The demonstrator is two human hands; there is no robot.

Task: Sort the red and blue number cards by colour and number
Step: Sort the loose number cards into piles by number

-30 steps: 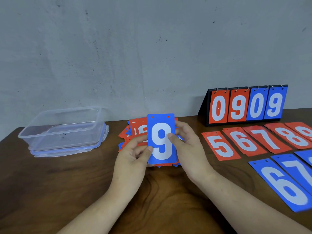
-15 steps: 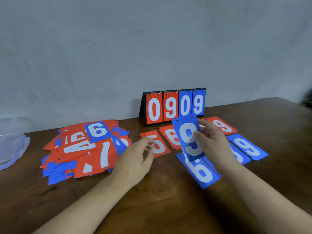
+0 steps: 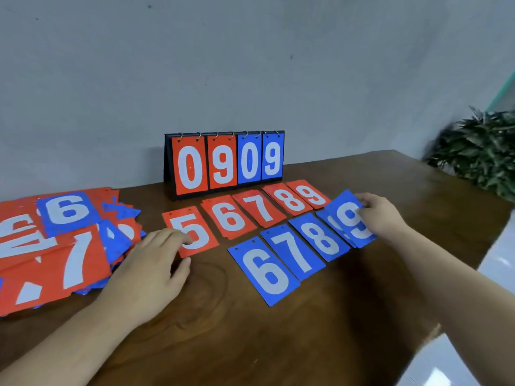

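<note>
Just landed blue 9 card (image 3: 351, 222) at end of blue row (image 3: 281, 263), seemingly flat, right hand (image 3: 382, 215) pinching its edge, left hand (image 3: 150, 270) loose at red 5 card (image 3: 198, 240); unsorted pile (image 3: 55, 246) next.

The light is soft, even and rather bright, so the scoreboard (image 3: 223, 162) throws only a pale shadow toward 9 o'clock on the wall (image 3: 111, 79). The polished table (image 3: 278, 344) carries a mild sheen near 2 o'clock, and the floor (image 3: 496, 263) at 4 o'clock is washed out by glare. The plant (image 3: 479, 154) at 3 o'clock is smeared by blur, and the wide lens stretches the card pile (image 3: 55, 260) at 9 o'clock.
</note>
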